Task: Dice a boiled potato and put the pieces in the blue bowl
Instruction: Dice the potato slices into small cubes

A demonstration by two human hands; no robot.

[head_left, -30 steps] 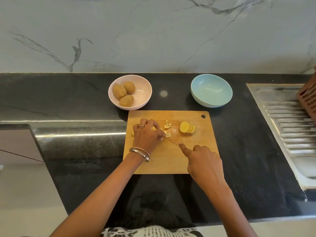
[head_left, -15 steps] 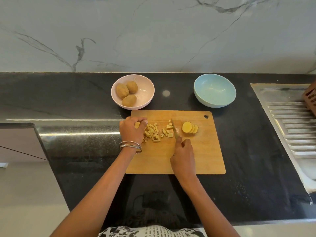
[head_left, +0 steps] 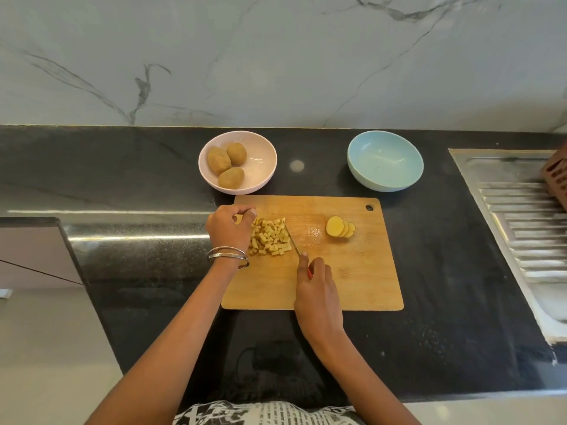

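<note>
My right hand [head_left: 319,289] is closed around the red handle of a small knife [head_left: 293,240], forefinger laid along the top, the thin blade lying against the right edge of the pile of diced potato [head_left: 270,237]. My left hand [head_left: 228,228] is curled on the pile's left side, thumb and fingertips pinched together; I may be holding a scrap of potato there, but I cannot tell from this angle. Two metal bangles [head_left: 227,256] sit on that wrist. The dice lie in a loose heap on the left part of the wooden cutting board [head_left: 352,280]. To the right of them, apart from the blade, a short row of potato slices [head_left: 340,227] leans together, not yet diced. Beyond the board's far right corner stands the blue bowl [head_left: 385,161], with no pieces in it. Beyond the far left corner, a pink bowl [head_left: 260,167] holds three whole potatoes [head_left: 227,165] in their skins. Everything rests on the black stone counter [head_left: 445,256], with a steel sink drainboard [head_left: 521,216] at the right.
</note>
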